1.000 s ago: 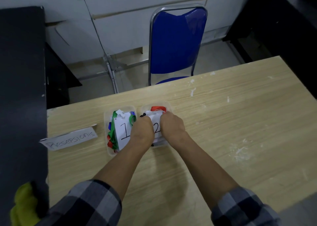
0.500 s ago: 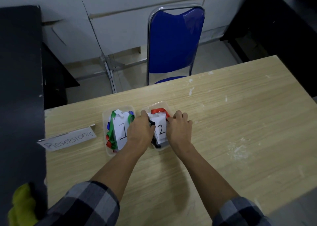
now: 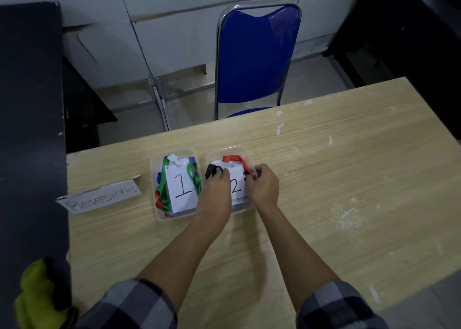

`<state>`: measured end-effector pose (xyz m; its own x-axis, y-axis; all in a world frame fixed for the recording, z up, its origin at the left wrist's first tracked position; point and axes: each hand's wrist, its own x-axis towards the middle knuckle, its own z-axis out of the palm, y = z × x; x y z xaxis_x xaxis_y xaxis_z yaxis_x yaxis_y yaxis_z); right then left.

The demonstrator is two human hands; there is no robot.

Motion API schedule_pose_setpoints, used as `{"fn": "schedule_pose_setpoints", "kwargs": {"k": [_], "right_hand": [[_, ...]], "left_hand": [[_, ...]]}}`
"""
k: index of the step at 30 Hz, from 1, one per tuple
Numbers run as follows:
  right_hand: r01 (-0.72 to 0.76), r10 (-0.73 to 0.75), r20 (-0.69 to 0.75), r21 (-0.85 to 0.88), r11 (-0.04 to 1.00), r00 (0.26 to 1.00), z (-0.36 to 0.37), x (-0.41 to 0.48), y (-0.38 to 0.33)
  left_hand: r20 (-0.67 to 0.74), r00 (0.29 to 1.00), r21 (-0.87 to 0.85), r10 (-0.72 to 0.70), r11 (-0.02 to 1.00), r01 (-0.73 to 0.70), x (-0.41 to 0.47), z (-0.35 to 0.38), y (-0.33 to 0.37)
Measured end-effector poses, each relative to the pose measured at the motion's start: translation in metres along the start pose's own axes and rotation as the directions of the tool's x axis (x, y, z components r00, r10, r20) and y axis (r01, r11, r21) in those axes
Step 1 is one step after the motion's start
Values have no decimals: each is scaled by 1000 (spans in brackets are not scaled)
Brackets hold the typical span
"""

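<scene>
Two clear plastic tubs are set side by side on the pale wooden bench [image 3: 324, 204], towards its far edge. The right-hand tub [image 3: 243, 151] is attended to by both hands. In it a white card marked 2 [image 3: 235, 179] is laid face up on a stack of further cards, and a red strap [image 3: 230, 158] is looped across its far end. The left hand [image 3: 215, 191] is held palm down over the gap between the two tubs, and its fingers are curled round a black strap [image 3: 210, 172] that is bunched at the card's far left corner. The right hand [image 3: 263, 186] is held at the card's right edge. Its thumb and fingertips are pinched on the near end of the red strap, where a small dark clip is seen. How that clip is fastened cannot be told. The hands are kept close together, with only the card between them.

The left-hand tub [image 3: 174, 154] is filled with a card marked 1 [image 3: 182, 189], which is flanked by a green strap [image 3: 164, 179] and by scraps of red and blue. A paper sign [image 3: 102, 199] lettered "Resepsionis" is stood on the bench just left of the tubs. A blue chair [image 3: 257, 54] with a chrome frame is placed beyond the bench's far edge. The left of the view is taken up by a dark panel [image 3: 30, 129], and a yellow-green cloth [image 3: 37, 293] is seen at its foot. Both forearms are bared below checked sleeves [image 3: 129, 306].
</scene>
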<state>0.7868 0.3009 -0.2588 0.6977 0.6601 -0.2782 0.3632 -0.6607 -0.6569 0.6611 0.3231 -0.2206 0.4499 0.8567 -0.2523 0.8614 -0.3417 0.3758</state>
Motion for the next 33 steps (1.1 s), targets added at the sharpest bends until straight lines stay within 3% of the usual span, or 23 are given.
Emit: {"fn": "schedule_pose_setpoints", "kwargs": {"k": [3,10,13,18,22,26,29,33], "right_hand": [[-6,6,-4,-7,1000,1000,0,0,0],[47,-46,-34,12,999,998,-3,-4,3],[86,-81,-50,100,991,995,-5,-12,2],[149,-141,-50,234,961,989,-2,-27,5],[154,-144,-58,240,958,988,0,-32,5],[180,-190,20,240,954,982,2,-34,4],[222,-238,45,233,947,970,4,-35,5],[296,-313,96,160,942,945,5,-43,3]], "left_hand": [[14,998,42,-65,997,64,13,-19,2],[-214,975,0,-57,998,58,7,-26,-9],[-169,978,-8,-119,993,120,-6,-14,-12],[-7,998,90,55,994,-54,-20,6,-6],[-83,983,192,161,971,-143,-14,16,-14],[-129,964,38,232,973,-229,-11,20,-30],[-148,970,-53,192,978,-202,-19,14,-33],[-290,952,-114,99,984,-137,-48,2,-45]]}}
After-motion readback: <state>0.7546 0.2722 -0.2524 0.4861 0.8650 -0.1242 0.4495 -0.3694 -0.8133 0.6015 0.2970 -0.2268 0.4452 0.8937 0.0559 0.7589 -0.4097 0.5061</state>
